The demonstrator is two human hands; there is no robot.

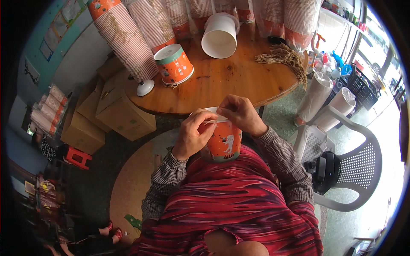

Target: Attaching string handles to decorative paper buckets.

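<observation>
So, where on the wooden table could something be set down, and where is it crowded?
Bare: the middle of the wooden table, between the orange tub and the fibre bundle, in front of the white tub. Crowded: the back and left, lined with stacked tubs.

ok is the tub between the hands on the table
No, the orange tub is over the person's red clothing, in front of the table.

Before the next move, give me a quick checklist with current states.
1. Left hand at the orange tub's rim: ok.
2. Right hand at the same rim: ok.
3. Pale strip by the left hand secured: cannot tell, partly hidden.
4. Second tub clear of both hands: ok, on the table.
5. Brown fibre bundle wholly on the table: not ok, strands hang over the edge.
</observation>
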